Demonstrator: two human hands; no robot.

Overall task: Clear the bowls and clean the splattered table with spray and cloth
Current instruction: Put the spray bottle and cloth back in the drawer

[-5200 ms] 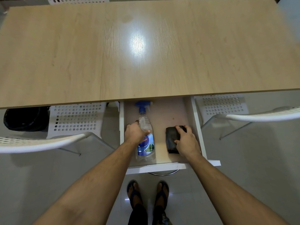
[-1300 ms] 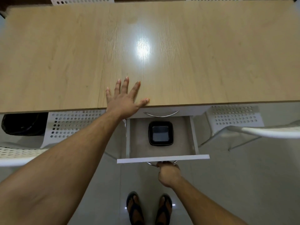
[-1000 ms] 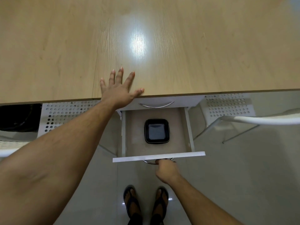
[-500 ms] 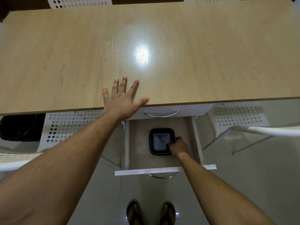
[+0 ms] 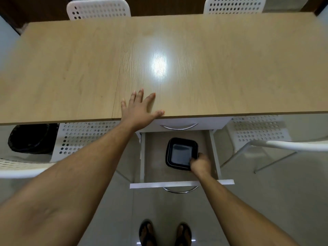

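While left hand (image 5: 140,109) lies flat on table (image 5: 230,68), right hand (image 5: 200,164) grips upright, squarish bowl (image 5: 180,153).

No readable text, label, brand, number or sign anywhere in view.

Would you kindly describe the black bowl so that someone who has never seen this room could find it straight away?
Start at the long wooden table and look beneath its near edge, where the lower drawer is pulled open. The black bowl sits inside on the drawer floor, squarish with rounded corners. It is the only item visible in the drawer, and the right hand grips its near right corner.
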